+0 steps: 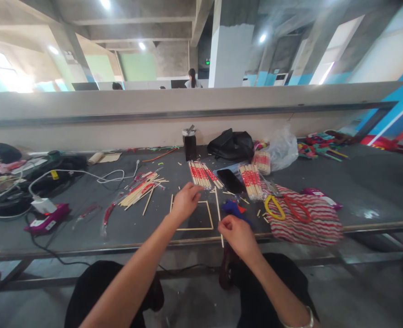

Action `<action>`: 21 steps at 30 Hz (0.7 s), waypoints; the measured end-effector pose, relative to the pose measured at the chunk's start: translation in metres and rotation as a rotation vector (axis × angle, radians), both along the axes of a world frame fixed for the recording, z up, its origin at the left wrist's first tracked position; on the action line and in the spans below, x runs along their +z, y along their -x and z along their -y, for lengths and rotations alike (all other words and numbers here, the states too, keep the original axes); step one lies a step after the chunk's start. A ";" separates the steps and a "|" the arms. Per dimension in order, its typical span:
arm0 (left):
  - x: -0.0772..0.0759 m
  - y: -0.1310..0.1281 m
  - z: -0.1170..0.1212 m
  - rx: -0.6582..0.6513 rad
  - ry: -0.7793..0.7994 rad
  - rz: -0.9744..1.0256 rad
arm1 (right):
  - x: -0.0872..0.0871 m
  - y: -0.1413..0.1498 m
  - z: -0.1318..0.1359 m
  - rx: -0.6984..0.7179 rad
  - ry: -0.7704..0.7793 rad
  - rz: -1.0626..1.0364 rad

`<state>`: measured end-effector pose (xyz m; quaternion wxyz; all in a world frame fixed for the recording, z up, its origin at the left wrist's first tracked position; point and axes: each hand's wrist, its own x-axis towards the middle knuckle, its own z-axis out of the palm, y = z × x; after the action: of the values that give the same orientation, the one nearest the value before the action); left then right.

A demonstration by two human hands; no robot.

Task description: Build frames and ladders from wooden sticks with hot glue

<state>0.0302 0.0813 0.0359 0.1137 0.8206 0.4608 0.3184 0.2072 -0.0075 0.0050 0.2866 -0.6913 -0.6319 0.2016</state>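
A thin wooden chopstick (217,205) slants over the table in front of me, its near end reaching past the edge. My right hand (237,233) is closed, thumb and finger pinching that chopstick toward its lower part. To its left, thin sticks form a rectangular frame (206,214) lying on the dark tabletop. My left hand (185,202) hovers over this frame, partly covering it, with its fingers bent together; whatever is between them is hidden. Just beyond it lie red-and-clear wrapped chopsticks (198,174). A blue object (234,208) lies beside my right hand.
Loose chopsticks (142,191) are piled at left. A black phone (230,181), another wrapped bundle (251,181) and scissors with yellow and red handles (274,207) on striped cloth (304,223) lie at right. Behind stand a black container (189,146) and a black bag (230,145).
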 end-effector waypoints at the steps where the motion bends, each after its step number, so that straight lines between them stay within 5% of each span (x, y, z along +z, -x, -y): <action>1: 0.002 0.003 -0.013 -0.086 -0.011 -0.070 | -0.001 0.002 0.001 -0.008 0.011 0.007; 8: -0.003 0.001 -0.065 -0.498 0.055 -0.254 | 0.000 0.016 -0.001 -0.030 0.057 0.078; 21: -0.033 -0.009 -0.094 -0.507 0.252 -0.076 | -0.009 0.025 0.005 -0.131 0.033 0.157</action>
<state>0.0387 0.1749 0.0028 0.2734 0.9004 0.2807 0.1893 0.1825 -0.0122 -0.0039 0.2375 -0.7494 -0.6025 0.1380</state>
